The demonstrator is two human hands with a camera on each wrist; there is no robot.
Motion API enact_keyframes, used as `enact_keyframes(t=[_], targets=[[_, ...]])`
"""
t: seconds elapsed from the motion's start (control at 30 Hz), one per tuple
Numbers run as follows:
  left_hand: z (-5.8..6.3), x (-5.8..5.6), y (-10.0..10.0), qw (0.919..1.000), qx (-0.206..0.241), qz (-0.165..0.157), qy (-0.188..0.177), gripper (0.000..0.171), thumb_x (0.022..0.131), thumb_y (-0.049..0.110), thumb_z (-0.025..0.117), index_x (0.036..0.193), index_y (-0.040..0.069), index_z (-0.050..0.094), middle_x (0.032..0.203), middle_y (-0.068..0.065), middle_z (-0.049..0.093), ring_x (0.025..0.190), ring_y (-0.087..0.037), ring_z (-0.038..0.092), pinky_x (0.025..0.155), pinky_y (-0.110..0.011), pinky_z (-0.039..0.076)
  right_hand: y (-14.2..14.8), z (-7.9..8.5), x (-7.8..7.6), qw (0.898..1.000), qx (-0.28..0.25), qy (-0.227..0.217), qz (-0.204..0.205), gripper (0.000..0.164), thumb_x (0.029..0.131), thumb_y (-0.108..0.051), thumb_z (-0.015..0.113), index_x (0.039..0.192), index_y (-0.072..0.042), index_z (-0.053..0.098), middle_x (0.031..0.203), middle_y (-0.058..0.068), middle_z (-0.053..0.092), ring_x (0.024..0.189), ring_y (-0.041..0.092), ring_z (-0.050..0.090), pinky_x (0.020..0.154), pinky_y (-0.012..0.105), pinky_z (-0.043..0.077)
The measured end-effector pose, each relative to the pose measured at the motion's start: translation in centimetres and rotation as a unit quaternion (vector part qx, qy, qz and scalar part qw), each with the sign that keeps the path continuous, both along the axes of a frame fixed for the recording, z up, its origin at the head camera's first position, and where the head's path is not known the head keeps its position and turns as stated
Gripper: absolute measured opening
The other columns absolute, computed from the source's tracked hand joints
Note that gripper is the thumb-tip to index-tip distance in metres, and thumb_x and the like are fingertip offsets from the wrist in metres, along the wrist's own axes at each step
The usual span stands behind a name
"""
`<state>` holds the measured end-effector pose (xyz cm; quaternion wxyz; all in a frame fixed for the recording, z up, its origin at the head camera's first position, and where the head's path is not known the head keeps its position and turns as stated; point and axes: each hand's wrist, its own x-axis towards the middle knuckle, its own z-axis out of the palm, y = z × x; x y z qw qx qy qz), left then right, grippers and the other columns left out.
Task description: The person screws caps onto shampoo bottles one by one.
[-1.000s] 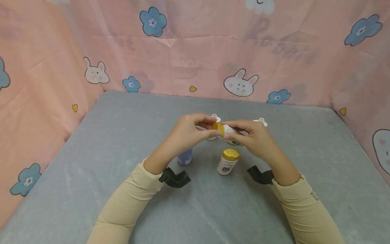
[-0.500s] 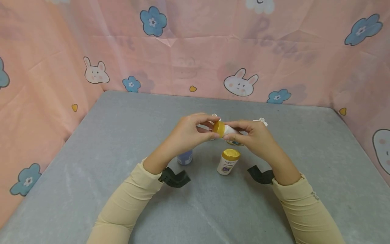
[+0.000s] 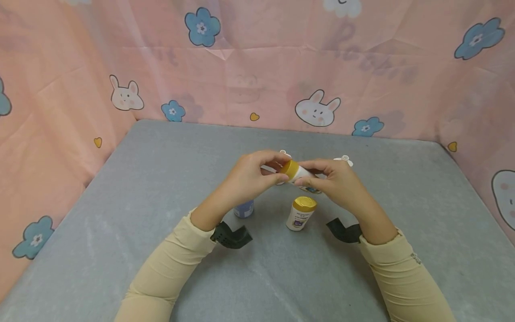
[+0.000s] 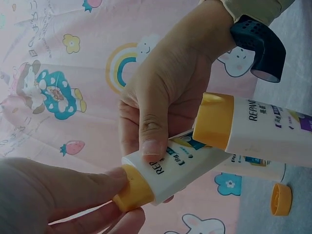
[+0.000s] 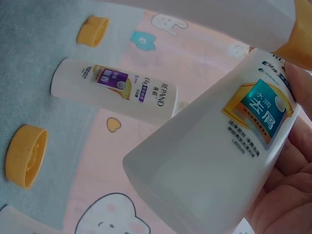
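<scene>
Backdrop: pink cartoon cloth (image 3: 249,67), grey tabletop (image 3: 177,165) below.
Held bottle (image 5: 209,146): white, teal label, tilted above tabletop, between hands; contents can't tell.
Yellow cap (image 3: 290,170): at bottle's top end.
Left hand (image 3: 251,174): thumb and fingers pinch cap.
Right hand (image 3: 338,181): fingers wrapped round bottle body.
Capped bottle (image 3: 299,219): upright, nearer person.
Blue container (image 3: 244,209): near left hand, top hidden.
Loose caps (image 5: 25,156): two, yellow, on tabletop.

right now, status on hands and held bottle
Left hand pinching yellow cap. Right hand gripping white bottle, tilted, cap at top. Another capped bottle upright nearby, apparently not blocking.
</scene>
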<state>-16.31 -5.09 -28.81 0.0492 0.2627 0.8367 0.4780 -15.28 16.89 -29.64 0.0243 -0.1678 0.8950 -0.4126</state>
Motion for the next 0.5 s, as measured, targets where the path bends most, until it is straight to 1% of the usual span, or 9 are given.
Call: enact_keyframes(t=[0.17,0.3,0.4,0.5], targets=[[0.04,-0.05,0.02,1.0,0.0,0.003,0.004,0.036,0.089,0.017,0.076,0.123,0.007,0.068,0.116,-0.005,0.071,0.105,-0.015,0.067,0.085,-0.021,0.058,-0.02,0.0,-0.01,1.0,0.003,-0.003,0.0,0.036,0.088,-0.025,0.076,0.119,-0.007,0.072,0.111,0.01,0.074,0.097,0.021,0.062,0.069,0.024,0.055],[0.02,-0.09,-0.02,0.9999,0.001,-0.002,0.011,0.032,0.09,0.015,0.075,0.121,0.008,0.07,0.116,-0.005,0.072,0.104,-0.015,0.067,0.085,-0.021,0.058,-0.05,0.03,0.01,1.0,0.004,-0.002,0.002,0.035,0.089,-0.025,0.076,0.119,-0.008,0.073,0.112,0.008,0.074,0.098,0.02,0.061,0.073,0.025,0.053],[-0.05,-0.14,-0.08,0.9997,0.002,-0.011,0.02,0.03,0.09,0.012,0.074,0.119,0.008,0.071,0.117,-0.005,0.071,0.106,-0.016,0.067,0.088,-0.023,0.058,-0.04,0.06,0.02,1.0,0.001,-0.002,0.003,0.034,0.088,-0.025,0.076,0.119,-0.01,0.073,0.112,0.007,0.074,0.099,0.02,0.061,0.074,0.025,0.053],[-0.12,-0.23,-0.11,0.9995,0.005,-0.018,0.027,0.03,0.09,0.01,0.074,0.119,0.007,0.071,0.117,-0.006,0.071,0.108,-0.018,0.067,0.094,-0.028,0.057,-0.02,0.09,0.04,1.0,0.0,-0.005,0.002,0.034,0.088,-0.026,0.076,0.119,-0.011,0.073,0.112,0.007,0.074,0.098,0.02,0.061,0.072,0.025,0.053]])
